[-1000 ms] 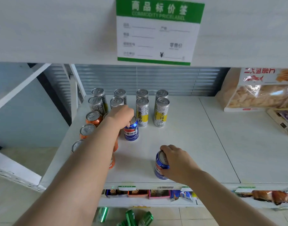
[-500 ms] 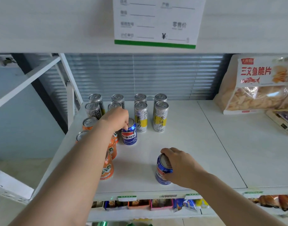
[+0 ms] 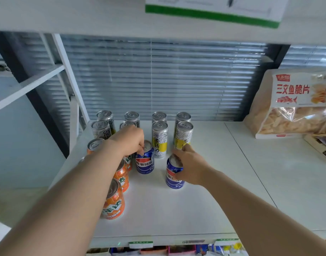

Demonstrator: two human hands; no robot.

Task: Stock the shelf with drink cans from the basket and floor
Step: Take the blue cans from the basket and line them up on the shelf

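We're looking at a white shelf, and at its far right leans a big snack bag printed 三文鱼脆片 in red. Hanging from the board above is a green-edged price label, too blurred for us to read. At the back stand eight tall silver cans in two rows, and the yellow bands on the nearer ones read 茶活力. Down the left side runs a line of orange cans, where we make out 年达.

Now the grips. The left hand curls its fingertips over the rim of a blue can marked 百事可乐, upright just before the tall cans. The right hand wraps round a second blue can, upright near the first.
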